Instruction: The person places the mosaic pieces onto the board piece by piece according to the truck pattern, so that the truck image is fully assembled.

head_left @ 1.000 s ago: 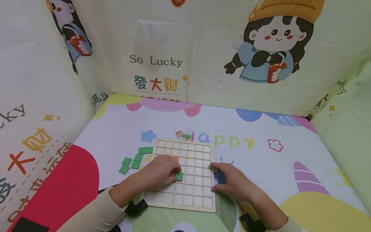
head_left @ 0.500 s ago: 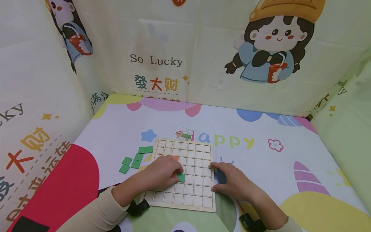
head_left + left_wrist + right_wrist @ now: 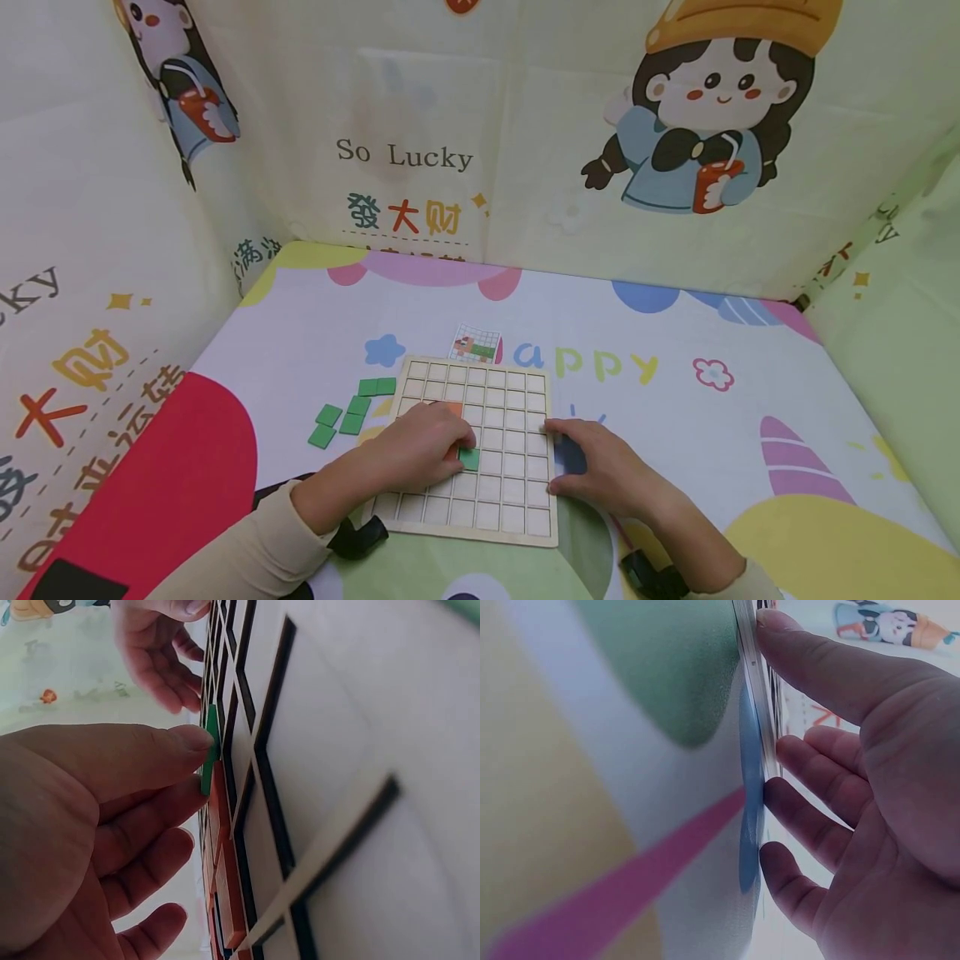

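Left hand [image 3: 420,450] lies on the wooden grid board [image 3: 517,500], fingers curled down onto a green square tile [image 3: 469,458]. The left wrist view shows a fingertip [image 3: 191,739] pressed against the tile's edge [image 3: 210,750], the tile sitting at the board face, tipped slightly rather than flat in its cell. Whether the thumb closes on the far side cannot be told; it reads as a pinch-and-press hold on the tile.

Right hand [image 3: 603,471] rests at the board's right edge, fingers relaxed and nearly straight, tips touching the rim. The right wrist view confirms it: the fingers [image 3: 817,667] lie against the thin board edge [image 3: 754,690], holding nothing.

Just beyond the left hand's fingertips, an orange tile [image 3: 452,408] is seated in the grid, partly covered by the knuckles. In the left wrist view, orange pieces [image 3: 225,877] run in a row under the palm.

To the outside of the left hand, off the board, loose green tiles [image 3: 348,412] lie scattered on the printed table mat [image 3: 675,333].

Farther out, past the board's far edge, a small pattern card [image 3: 476,344] lies flat on the mat. Beyond that, the cartoon-printed backdrop [image 3: 420,158].
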Available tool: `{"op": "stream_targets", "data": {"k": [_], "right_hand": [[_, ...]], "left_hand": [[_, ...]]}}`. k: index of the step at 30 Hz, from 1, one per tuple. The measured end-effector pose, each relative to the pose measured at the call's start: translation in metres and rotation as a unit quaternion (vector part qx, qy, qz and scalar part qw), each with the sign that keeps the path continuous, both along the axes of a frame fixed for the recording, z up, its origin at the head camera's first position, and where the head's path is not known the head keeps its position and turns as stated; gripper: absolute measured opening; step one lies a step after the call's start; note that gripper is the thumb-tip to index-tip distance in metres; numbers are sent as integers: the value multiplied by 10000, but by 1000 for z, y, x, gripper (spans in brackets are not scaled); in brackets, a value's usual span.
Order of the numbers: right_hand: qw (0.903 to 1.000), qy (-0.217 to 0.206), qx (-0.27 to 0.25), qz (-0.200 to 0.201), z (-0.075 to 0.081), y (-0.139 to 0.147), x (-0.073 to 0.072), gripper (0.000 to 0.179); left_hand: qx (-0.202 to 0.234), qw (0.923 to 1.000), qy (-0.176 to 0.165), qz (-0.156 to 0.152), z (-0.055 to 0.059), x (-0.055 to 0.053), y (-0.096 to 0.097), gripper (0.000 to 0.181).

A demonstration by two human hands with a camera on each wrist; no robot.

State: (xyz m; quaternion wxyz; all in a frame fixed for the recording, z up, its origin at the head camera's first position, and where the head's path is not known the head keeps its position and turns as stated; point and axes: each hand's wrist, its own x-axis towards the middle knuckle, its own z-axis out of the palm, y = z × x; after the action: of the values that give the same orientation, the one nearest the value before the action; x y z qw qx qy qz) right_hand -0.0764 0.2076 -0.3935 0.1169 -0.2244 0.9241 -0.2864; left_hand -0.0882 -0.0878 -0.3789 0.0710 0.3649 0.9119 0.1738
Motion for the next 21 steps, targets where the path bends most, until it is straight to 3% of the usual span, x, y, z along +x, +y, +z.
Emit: {"op": "stream_targets", "data": {"k": [7,15,21], "right_hand": [[9999,-79,51,-88,0,-1,-1,72],[9999,-118,30,-116,1,-1,0,72],[9999,-125,57,-68,1,-1,0,72]], "left_hand": [[272,9994,-138,147,2,-1,-3,14],[441,9965,-350,611,10,-5,-21,7],[477,9920,-460,1078,18,-10,-39,17]]}}
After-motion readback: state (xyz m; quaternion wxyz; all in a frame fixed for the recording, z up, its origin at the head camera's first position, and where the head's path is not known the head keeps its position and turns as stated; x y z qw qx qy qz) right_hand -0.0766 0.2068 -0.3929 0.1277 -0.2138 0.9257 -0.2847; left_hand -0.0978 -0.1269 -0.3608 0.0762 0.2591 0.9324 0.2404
